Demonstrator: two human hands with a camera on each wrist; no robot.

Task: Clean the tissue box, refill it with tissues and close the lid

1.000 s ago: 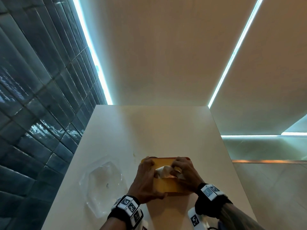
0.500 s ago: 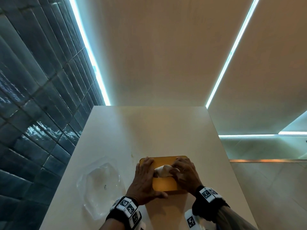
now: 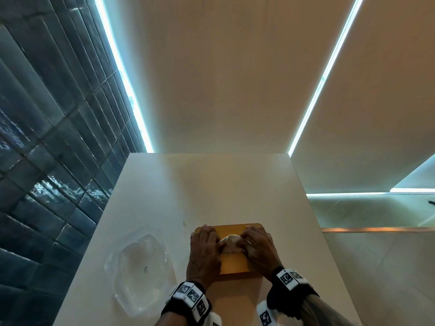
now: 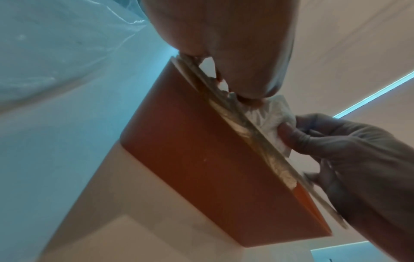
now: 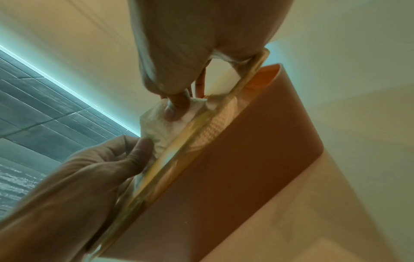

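Observation:
An orange tissue box point(image 3: 235, 264) stands on the white table point(image 3: 211, 184), near its front edge. A clear yellowish lid point(image 5: 179, 154) lies on top, and a white tissue point(image 3: 231, 242) bulges up through its middle. My left hand point(image 3: 204, 250) lies over the left part of the lid, fingertips pressing down and thumb touching the tissue point(image 5: 156, 131). My right hand point(image 3: 259, 248) covers the right part and pinches the tissue point(image 4: 268, 117) between thumb and fingers. More white tissue shows through the lid point(image 4: 237, 124). The box's inside is hidden.
A crumpled clear plastic wrapper point(image 3: 141, 267) lies on the table left of the box. A dark tiled wall point(image 3: 47, 161) runs along the left side. The table's right edge point(image 3: 315, 220) drops off to a lower floor.
Both hands have settled lower and flatter onto the lid. The left hand reaches further over the far left corner, and the tissue bulge is smaller.

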